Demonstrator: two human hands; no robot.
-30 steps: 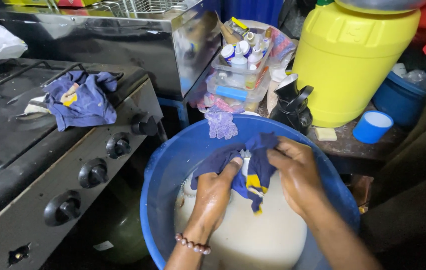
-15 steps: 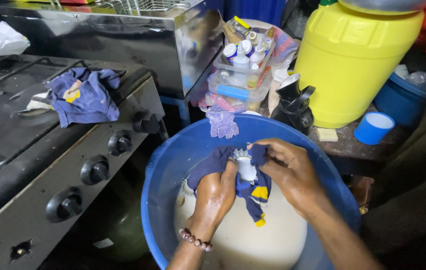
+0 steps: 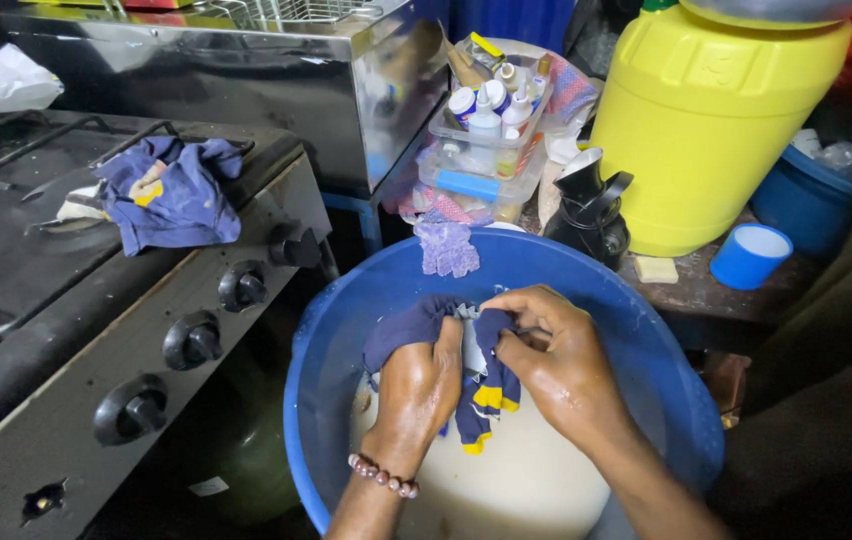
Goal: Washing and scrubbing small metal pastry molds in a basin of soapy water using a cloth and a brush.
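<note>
Item: cloth point(image 3: 481, 385), dark blue with yellow and white patches, wet, bunched over milky water in a blue basin point(image 3: 346, 330)
Handling: judged soft, limp, heavier for being soaked, likely slippery with suds; best taken by gathered folds, one bunch per hand
Left hand point(image 3: 416, 390): closed on the cloth's left fold, knuckles up, bead bracelet point(image 3: 381, 475) at the wrist
Right hand point(image 3: 556, 360): wet, fingers curled, pinching the cloth's upper right fold just beside the left hand
Nearby: purple rag point(image 3: 446, 245) on the basin's far rim; second blue cloth point(image 3: 171, 195) on the stove point(image 3: 66, 330); yellow drum point(image 3: 716, 120), blue cup point(image 3: 751, 255), black jug point(image 3: 591, 205) on the bench point(image 3: 686, 295)
</note>
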